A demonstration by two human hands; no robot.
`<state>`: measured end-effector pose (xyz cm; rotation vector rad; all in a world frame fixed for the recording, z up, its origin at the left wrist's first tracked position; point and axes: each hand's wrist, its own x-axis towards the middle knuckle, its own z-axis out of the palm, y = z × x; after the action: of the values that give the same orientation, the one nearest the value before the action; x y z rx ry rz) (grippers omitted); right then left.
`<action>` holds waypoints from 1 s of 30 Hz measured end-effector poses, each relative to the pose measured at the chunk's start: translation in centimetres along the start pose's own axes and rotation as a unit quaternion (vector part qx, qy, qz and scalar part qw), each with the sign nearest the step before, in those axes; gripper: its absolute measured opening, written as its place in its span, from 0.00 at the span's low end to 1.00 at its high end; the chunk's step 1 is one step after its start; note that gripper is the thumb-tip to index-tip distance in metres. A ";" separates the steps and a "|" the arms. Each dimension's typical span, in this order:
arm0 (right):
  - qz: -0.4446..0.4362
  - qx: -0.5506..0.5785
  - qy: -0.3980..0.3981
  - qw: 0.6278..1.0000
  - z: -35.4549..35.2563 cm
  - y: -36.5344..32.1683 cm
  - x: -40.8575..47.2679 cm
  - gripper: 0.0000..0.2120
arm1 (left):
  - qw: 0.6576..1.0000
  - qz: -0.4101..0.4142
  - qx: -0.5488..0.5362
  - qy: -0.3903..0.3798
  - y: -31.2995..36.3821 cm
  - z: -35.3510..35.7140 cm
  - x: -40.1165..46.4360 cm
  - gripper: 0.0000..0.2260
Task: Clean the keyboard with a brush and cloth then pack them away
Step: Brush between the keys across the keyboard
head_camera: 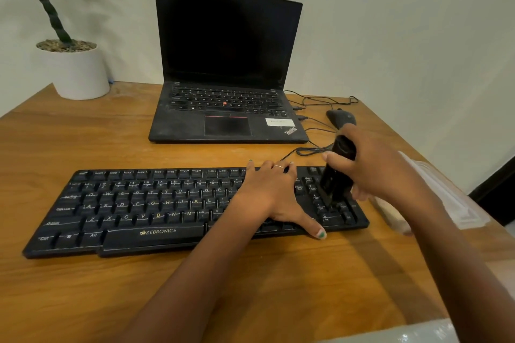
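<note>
- Here, the fingers [338, 159] of the right hand [381, 164] are wrapped round the body of the black brush [338, 172], holding it nearly upright so that its lower end meets the keys from above.
- The brush tip rests on the number-pad area at the right end of the keyboard [156, 209]; judged from this, the brushing step is in progress there.
- The left hand [274, 195] lies flat on the keys just beside the brush, fingers straight and spread, thumb over the front edge. This probably braces the keyboard against sliding.
- The keyboard lies flat on the desk [83, 301], near the front edge, within reach of both hands.
- A clear plastic container [446, 198] sits at the right desk edge; the cloth cannot be identified with certainty.
- Behind stand an open laptop [225, 64], a mouse [341, 117] and a potted plant [75, 69].
</note>
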<state>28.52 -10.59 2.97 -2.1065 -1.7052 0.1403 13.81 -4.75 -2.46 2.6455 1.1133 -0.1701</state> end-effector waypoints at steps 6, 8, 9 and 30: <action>-0.054 0.016 0.190 0.980 3.5 -0.1 1.1 0.14 | 1.000 -0.002 0.006 -0.001 0.1 0.0 -0.1 0.59; -0.037 0.042 0.169 0.984 2.9 0.4 1.2 0.14 | 1.000 -0.001 0.003 0.000 0.0 0.0 -0.1 0.59; -0.013 0.049 0.123 0.991 2.0 0.6 1.2 0.14 | 1.000 -0.001 0.001 -0.001 0.0 0.0 -0.1 0.59; -0.005 -0.002 0.087 0.996 2.0 -0.2 3.3 0.15 | 1.000 -0.005 -0.002 -0.004 0.1 0.0 -0.1 0.59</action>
<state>28.42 -6.84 1.84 -2.0481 -1.6140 -0.0500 13.84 -4.86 -2.40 2.6334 1.1231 -0.1788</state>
